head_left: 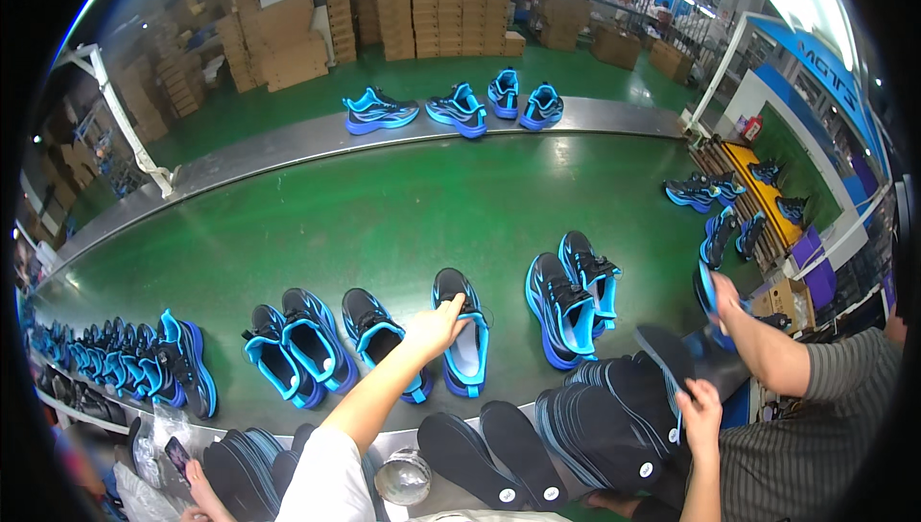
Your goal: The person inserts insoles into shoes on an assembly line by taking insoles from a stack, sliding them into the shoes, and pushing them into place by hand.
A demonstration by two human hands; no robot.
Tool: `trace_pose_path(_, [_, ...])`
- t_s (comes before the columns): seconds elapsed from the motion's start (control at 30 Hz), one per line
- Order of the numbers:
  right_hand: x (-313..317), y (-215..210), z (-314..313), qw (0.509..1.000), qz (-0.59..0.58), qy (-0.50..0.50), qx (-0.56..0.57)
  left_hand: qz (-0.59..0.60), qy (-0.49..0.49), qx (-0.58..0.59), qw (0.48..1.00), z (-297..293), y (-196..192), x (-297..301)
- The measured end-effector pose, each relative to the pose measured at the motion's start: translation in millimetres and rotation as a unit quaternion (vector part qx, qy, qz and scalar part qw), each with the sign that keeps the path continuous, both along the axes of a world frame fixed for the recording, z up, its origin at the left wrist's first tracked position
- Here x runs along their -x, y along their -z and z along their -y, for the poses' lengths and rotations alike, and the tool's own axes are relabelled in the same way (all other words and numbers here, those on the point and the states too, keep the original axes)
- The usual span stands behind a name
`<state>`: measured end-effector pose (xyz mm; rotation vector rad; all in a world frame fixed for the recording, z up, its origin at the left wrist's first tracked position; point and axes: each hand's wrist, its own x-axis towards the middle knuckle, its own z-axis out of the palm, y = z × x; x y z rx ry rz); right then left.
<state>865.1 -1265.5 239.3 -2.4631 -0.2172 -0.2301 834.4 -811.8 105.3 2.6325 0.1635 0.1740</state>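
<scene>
At the left, a row of black and blue running shoes stands on the green conveyor belt. Near it, another person's hand holds a phone. To the right stand a pair of running shoes and a single running shoe, toes pointing far.

The left hand reaches across from the near left. Its fingers are narrow, drawn together on the tongue of the central running shoe, and appear to hold it there. This shoe stands on the near part of the belt, sole down. Its long axis runs near to far: toe far, open collar and heel near. The collar opening lies directly on the near side of the left fingertips. The left hand is the nearer hand; the right is well apart.

Near this shoe, two loose black insoles lie side by side, just right of a round bowl. Farther right, a second pair of running shoes stands beyond an insole stack.

The right hand is at the right end of the stack. Its fingers are curled at the edge of a raised insole, which slants from near right to far left; whether they grip it cannot be told. Beyond, a co-worker's hand is at another shoe.
</scene>
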Motion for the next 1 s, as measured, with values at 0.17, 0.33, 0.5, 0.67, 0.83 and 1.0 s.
trace_pose_path(0.17, [-31,-48,-122,0.911,-0.328,-0.117,-0.221,-0.021,-0.074,0.183,0.980,12,-4,-25])
trace_pose_path(0.33, [-46,17,-211,0.769,-0.576,-0.235,-0.148,-0.047,-0.120,0.264,0.956,-3,-2,-11])
trace_pose_path(0.5, [-35,82,-278,0.865,-0.227,-0.419,0.158,-0.051,-0.103,0.324,0.939,-5,3,-11])
trace_pose_path(0.67, [-12,129,-288,0.837,-0.006,-0.474,0.273,-0.043,-0.079,0.331,0.939,-10,4,-3])
trace_pose_path(0.83, [-3,95,-279,0.859,-0.016,-0.408,0.310,-0.041,-0.086,0.333,0.938,-2,0,2])
trace_pose_path(1.0, [-27,81,-289,0.775,-0.242,-0.434,0.390,0.021,-0.138,0.373,0.917,5,24,0])
